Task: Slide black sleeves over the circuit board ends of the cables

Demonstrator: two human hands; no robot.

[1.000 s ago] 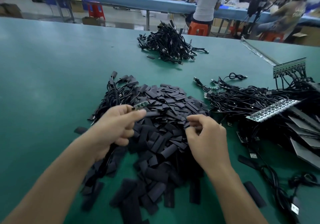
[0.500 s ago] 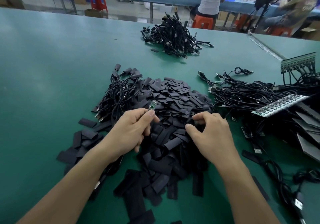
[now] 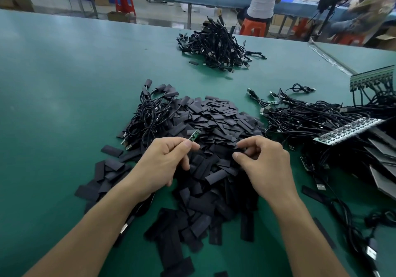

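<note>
**Board end pinched in the left hand, right hand at the sleeve heap**

On my feed the left hand (image 3: 164, 163) is closed on a small green circuit board (image 3: 194, 135), pinching its near end between thumb and forefinger so that the board sticks up and away, tilted to the right, bare and uncovered. It hangs just above the near side of the heap of black sleeves (image 3: 216, 122), which lies in the middle of the green table (image 3: 64, 88).

The right hand (image 3: 265, 166) sits to the right of the left one, fingers curled, thumb and fingertips down among the sleeves. I cannot tell whether it has one of them in its grip.

A coil of black cables (image 3: 150, 116) lies against the heap's left side. A far bundle of cables (image 3: 218, 43) lies well apart, toward the back edge. On the right a loose tangle of cables (image 3: 310, 118) spreads beside a strip of joined boards (image 3: 347, 131).
</note>
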